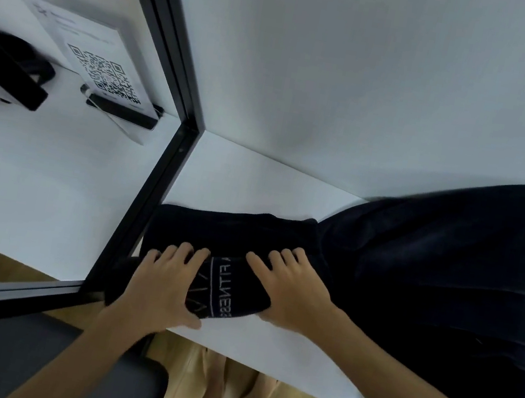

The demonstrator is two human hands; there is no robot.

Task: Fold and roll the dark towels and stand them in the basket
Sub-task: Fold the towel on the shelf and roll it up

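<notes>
Nearest the camera, 2 bare arms reach up from the bottom of the frame. The left hand (163, 283) and the right hand (287, 290) both lie on top of the rolled towel (229, 263), fingers curled over it, thumbs on its near side. The roll sits low in the middle, on the white table (291, 183), and its long way runs left to right under both hands. I think it gets rolled away from the person next. More dark towels (451, 265) lie piled just right. No basket shows for sure.
</notes>
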